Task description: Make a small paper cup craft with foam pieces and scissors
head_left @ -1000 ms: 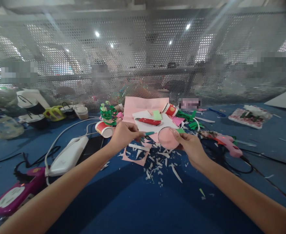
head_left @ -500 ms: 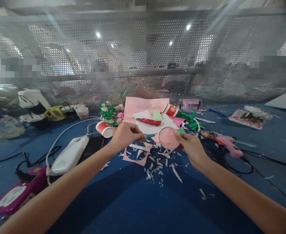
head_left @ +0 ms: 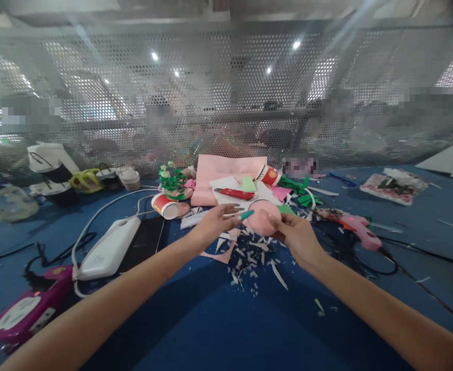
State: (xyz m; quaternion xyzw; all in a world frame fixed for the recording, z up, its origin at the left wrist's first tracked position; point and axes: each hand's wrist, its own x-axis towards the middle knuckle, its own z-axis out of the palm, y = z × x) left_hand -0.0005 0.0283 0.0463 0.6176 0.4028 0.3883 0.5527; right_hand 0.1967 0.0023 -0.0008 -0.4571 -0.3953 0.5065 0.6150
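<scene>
My right hand (head_left: 298,232) pinches a round pink paper disc (head_left: 263,219) at its right edge, thumb on its face. My left hand (head_left: 219,221) is on the disc's left side with its fingers stretched out and apart. A teal tip (head_left: 246,215), which looks like a long thumbnail, overlaps the disc's left edge. Below the hands lies a pink paper offcut (head_left: 223,256) with a rounded cut-out, partly hidden by the left hand. White paper scraps (head_left: 249,257) are scattered around it. Just behind, a red utility knife (head_left: 236,194) rests on white paper.
A pink sheet (head_left: 230,165), red paper cups (head_left: 165,206) and a green paper-leaf piece (head_left: 172,183) stand behind. On the right is a pink glue gun (head_left: 360,229) with its cable. A white power bank (head_left: 110,247), a phone (head_left: 143,242) and a magenta power strip (head_left: 29,304) lie left.
My left hand has gone from a pinch to spread fingers, with the teal tip moving right over the disc's edge. The disc has shifted slightly left in my right hand's grip.
</scene>
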